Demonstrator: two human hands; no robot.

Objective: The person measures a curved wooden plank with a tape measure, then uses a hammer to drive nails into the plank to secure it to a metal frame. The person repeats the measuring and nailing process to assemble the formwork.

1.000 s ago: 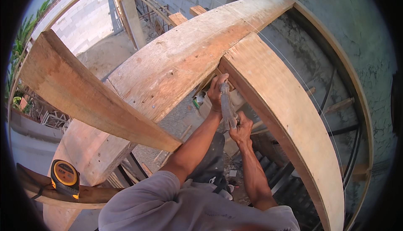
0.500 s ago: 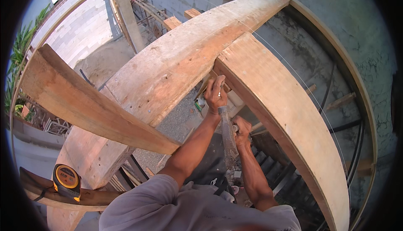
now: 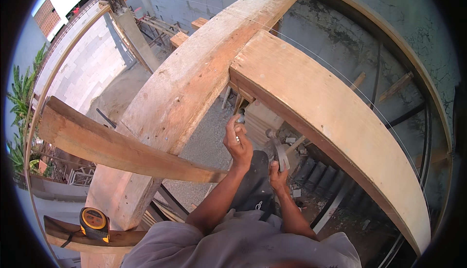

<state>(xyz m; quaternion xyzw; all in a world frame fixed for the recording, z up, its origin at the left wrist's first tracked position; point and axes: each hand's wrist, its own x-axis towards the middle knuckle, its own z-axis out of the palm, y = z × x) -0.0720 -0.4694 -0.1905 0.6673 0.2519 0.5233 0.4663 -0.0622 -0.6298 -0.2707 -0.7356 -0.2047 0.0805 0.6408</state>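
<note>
My left hand (image 3: 238,144) is raised below the corner where two wooden beams meet. Its fingers are closed around a small shiny thing with a rounded end, mostly hidden by the fingers, and a pale ring shows on one finger. To its right and a little nearer, my right hand (image 3: 278,176) grips a hammer (image 3: 280,152), its grey metal head up and the handle largely out of sight. The hammer is apart from my left hand. Above both hands run the long wooden beam (image 3: 187,75) and the pale, boxed wooden beam (image 3: 311,107) joined to it.
A curved board (image 3: 121,144) crosses the beam at left, its end near my left forearm. A black and yellow tape measure (image 3: 95,224) rests on a lower board (image 3: 68,234). A thin string crosses above the boxed beam. Gravel (image 3: 194,144) and scrap wood lie far below.
My view has shifted. My left hand has come back from the beam corner toward me. My right hand and the hammer have moved nearer me, away from my left wrist.
</note>
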